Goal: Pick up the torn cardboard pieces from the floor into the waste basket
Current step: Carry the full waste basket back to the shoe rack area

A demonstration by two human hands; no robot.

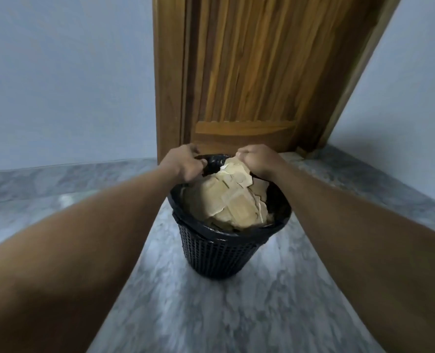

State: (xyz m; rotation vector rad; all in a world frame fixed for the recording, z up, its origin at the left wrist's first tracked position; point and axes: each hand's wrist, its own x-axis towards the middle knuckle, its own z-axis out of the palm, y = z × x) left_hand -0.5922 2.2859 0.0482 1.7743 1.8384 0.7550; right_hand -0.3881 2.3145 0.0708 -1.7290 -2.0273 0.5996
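- Basket (pixel 219 253): one, black plastic with a fine mesh wall, round and narrowing toward its base. It stands on the floor at mid-scene, just near of the door.
- Bag (pixel 278 217): one, glossy black film lining the basket and folded over its rim. Its far edge is pulled up into a crumpled peak between the hands.
- Cardboard (pixel 233 200): torn tan pieces with ragged pale edges, flat and matte. They are heaped inside the bag and rise above the rim. They overlap too much to count, and the lower ones are hidden.
- Left hand (pixel 183 164): fingers curled, gripping the bag's raised edge on the far left of the rim.
- Right hand (pixel 257 159): fingers curled tight at the top of the heap, apparently gripping the bag's right edge. A black strip runs under the wrist, and the fingertips are hidden behind the knuckles.
- Two bare forearms reach in from the near corners, cut off by the frame.
- Floor (pixel 211 314): polished grey marble with white veining, blurred toward the near edge.
- Door (pixel 241 72): one, brown streaked wood in a wooden frame, its top cut off.
- Walls (pixel 58 85): two stretches, plain pale blue, left and right of the door.
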